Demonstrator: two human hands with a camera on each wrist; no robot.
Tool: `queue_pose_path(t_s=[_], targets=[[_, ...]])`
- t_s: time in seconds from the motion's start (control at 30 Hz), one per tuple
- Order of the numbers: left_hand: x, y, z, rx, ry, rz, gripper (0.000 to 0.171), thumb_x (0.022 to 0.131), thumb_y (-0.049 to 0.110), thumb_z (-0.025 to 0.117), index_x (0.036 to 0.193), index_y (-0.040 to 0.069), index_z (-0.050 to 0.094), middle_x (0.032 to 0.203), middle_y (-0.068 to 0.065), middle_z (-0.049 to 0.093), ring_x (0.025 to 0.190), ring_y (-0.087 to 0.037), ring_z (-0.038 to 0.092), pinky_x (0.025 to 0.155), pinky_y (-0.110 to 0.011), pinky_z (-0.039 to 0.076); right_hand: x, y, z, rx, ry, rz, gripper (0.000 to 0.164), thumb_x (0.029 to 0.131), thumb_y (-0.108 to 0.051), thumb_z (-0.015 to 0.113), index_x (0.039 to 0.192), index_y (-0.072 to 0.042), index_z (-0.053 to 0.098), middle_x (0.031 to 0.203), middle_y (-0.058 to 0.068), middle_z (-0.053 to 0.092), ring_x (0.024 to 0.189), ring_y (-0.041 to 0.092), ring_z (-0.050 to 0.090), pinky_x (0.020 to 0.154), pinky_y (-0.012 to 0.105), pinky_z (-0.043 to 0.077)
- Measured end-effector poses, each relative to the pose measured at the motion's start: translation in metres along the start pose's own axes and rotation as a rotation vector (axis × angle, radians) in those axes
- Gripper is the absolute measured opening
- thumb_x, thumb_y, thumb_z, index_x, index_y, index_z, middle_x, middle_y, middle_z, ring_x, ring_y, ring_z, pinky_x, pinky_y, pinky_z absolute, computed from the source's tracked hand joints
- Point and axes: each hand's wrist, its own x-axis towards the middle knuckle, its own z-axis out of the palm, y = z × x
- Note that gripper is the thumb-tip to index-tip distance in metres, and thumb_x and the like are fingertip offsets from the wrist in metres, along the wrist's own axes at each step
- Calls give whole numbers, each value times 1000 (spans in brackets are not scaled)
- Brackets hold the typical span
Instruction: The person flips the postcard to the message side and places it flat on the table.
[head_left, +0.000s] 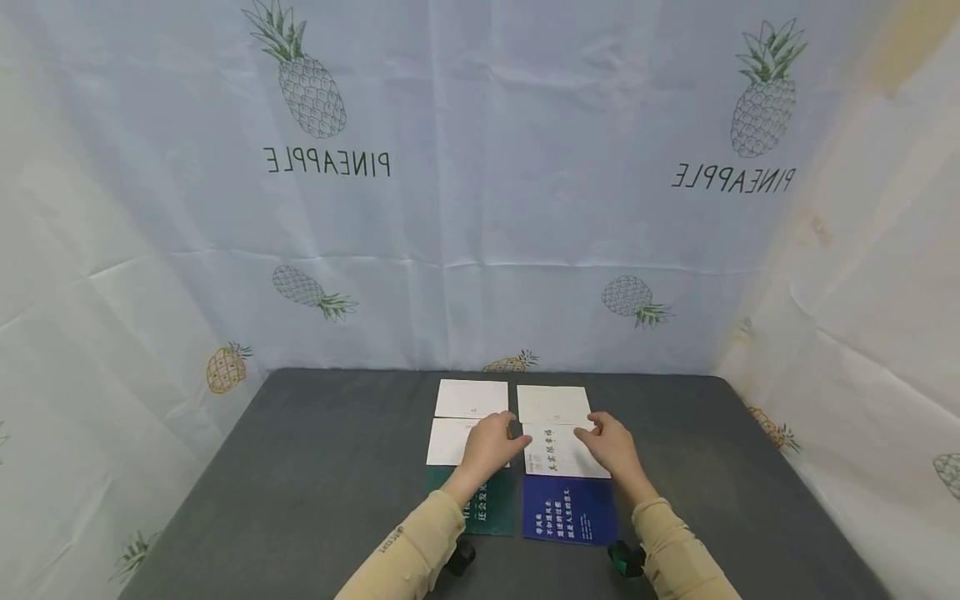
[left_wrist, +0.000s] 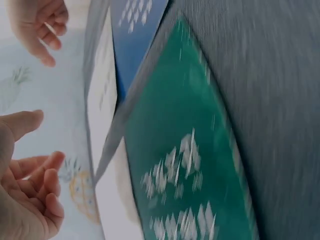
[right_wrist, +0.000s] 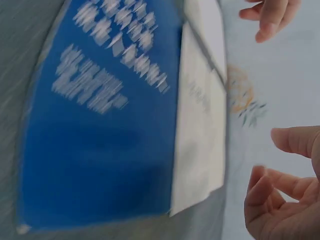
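Both the left hand (head_left: 489,447) and the right hand (head_left: 615,452) hang in the air above the dark surface (head_left: 330,475), gripping nothing: thumbs stand apart, fingers are loosely bent, and the palms roughly face each other.

Beneath the left hand, partly hidden by it, lies the left middle white card (head_left: 444,443). Just beyond that hand is the left far white card (head_left: 469,398). Nearer the person, under the left wrist, lies the green card (head_left: 495,517) with white characters, partly hidden by the forearm.

Beneath the fingertips of the right hand, reaching out on their left, is the lettered white card (head_left: 564,457), with dark characters. Beyond the right hand lies the right far white card (head_left: 553,403); nearer the person and left of the right wrist, the blue card (head_left: 570,510) shows rows of white characters. A narrow strip of surface separates the two columns, between the hands.

Close below each wrist, by the beige left sleeve (head_left: 405,550) and right sleeve (head_left: 678,550), sits a small dark object. Well beyond both hands, a pale cloth (head_left: 517,192) printed with pineapples hangs behind the surface.
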Motion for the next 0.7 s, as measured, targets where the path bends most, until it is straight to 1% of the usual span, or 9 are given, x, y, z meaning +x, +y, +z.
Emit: queue_pose_path(t_s=[0.07,0.13,0.2,0.27,0.33,0.4,0.5,0.57,0.7], targets=[[-1,3,10,27,-14,13,45,79,34,71,106,-1,65,78,-8,65,65,-17,58,58,-29,46,-2,9,-2,-34,5,19,51,85,-22,62,123,10,51,87,18,58,68,21,50,56,29,38],[-3,6,21,60,-16,23,46,78,33,72,105,-3,64,84,-13,67,73,-24,61,64,-36,48,-4,16,-3,-58,3,31,53,84,-21,63,122,13,50,91,23,58,73,27,54,60,35,44],[-6,7,29,95,-15,27,48,77,32,72,106,-4,63,89,-17,68,79,-29,62,68,-41,48,-6,21,-2,-69,-9,42,55,84,-21,63,123,14,48,99,30,58,83,35,57,68,44,48],[-10,8,36,102,-22,20,49,77,31,72,109,-5,62,91,-19,68,80,-32,61,68,-44,46,-7,25,-1,-79,-30,52,57,84,-22,62,124,16,45,110,35,55,96,43,56,80,51,47],[-13,8,41,76,-29,14,51,78,29,71,112,-7,60,94,-21,68,82,-32,60,70,-44,46,-8,28,1,-73,-50,65,60,83,-21,62,125,17,43,116,37,53,105,48,53,87,55,44],[-16,9,44,18,-51,1,52,79,27,70,116,-7,57,97,-21,67,86,-33,59,74,-45,47,-9,31,2,-56,-58,84,61,83,-20,62,126,17,40,118,39,51,108,49,51,89,56,43],[-17,11,44,-86,-76,-17,52,81,24,67,121,-8,54,101,-21,67,91,-35,59,81,-46,47,-10,33,3,-29,-49,104,62,83,-18,61,128,18,38,118,40,50,109,51,51,89,56,43],[-18,13,43,-151,-94,-42,52,83,23,65,123,-8,52,103,-21,66,94,-36,60,85,-46,48,-10,34,3,-1,-49,120,62,83,-16,61,129,18,36,118,41,50,109,51,51,89,55,43],[-18,14,39,-245,-88,-84,51,84,21,63,124,-8,51,109,-25,64,99,-38,61,87,-49,48,-9,34,3,48,-72,160,62,83,-16,60,129,19,36,119,39,50,109,49,51,89,53,45]])
